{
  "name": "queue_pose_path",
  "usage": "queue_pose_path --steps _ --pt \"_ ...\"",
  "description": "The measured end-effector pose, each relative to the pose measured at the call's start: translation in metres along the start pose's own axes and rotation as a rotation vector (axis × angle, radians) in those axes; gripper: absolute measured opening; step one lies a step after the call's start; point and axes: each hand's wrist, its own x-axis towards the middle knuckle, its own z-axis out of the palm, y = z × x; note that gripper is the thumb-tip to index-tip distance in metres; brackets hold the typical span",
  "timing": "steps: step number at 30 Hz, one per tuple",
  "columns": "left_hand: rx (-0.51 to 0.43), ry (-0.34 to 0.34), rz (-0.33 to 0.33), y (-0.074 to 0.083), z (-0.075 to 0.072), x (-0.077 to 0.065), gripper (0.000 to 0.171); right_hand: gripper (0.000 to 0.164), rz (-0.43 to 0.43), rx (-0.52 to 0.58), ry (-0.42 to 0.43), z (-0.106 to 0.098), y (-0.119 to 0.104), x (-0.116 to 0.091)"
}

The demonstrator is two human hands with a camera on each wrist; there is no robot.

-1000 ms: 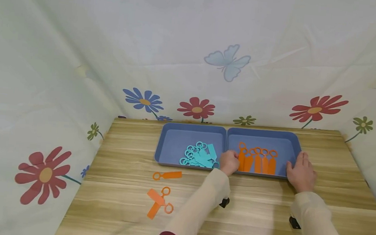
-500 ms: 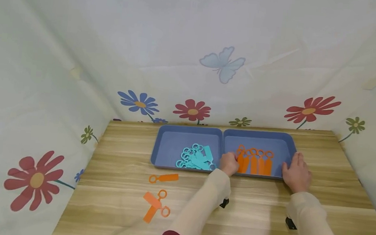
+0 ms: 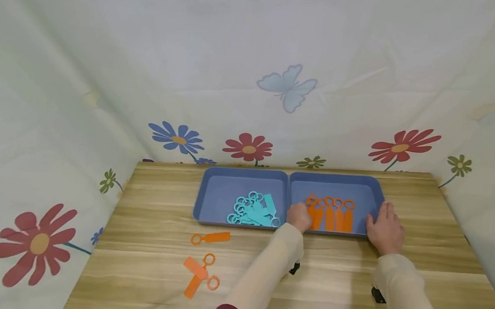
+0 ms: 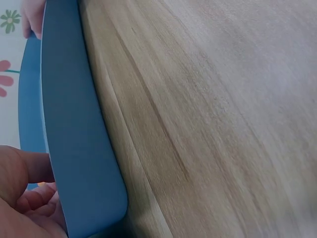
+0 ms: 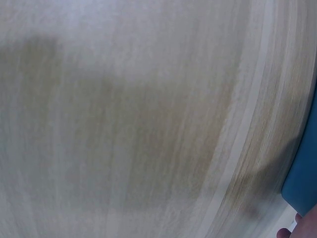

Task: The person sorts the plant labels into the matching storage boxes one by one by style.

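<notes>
In the head view, two blue trays stand side by side. My left hand (image 3: 299,217) reaches into the near left corner of the right tray (image 3: 338,178), fingers curled beside the leftmost orange ring-topped tag (image 3: 311,214). A bit of orange tag (image 4: 41,184) shows between those fingers in the left wrist view, close behind the tray's wall (image 4: 79,124). At the near right corner, my right hand (image 3: 385,231) grips the tray, thumb inside the rim and fingers along the outer right wall. Several orange tags (image 3: 330,218) stand in a row, rings up, against the near wall.
The left tray (image 3: 246,173) holds a pile of turquoise ring tags (image 3: 253,210). In front of it on the wooden table (image 3: 155,244) lie a single orange tag (image 3: 215,237) and two crossed orange tags (image 3: 196,268). A flower-printed sheet (image 3: 217,98) hangs behind.
The leftmost orange tag has slid slightly toward the near wall, its ring now nearer the row. Both hands keep their places at the tray, while the whole head view has shifted slightly.
</notes>
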Motion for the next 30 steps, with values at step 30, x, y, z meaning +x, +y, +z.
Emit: queue_pose_path --steps 30 --pt "0.022 -0.026 0.023 -0.003 0.012 0.007 0.011 0.065 0.005 0.004 0.006 0.001 0.0 0.0"
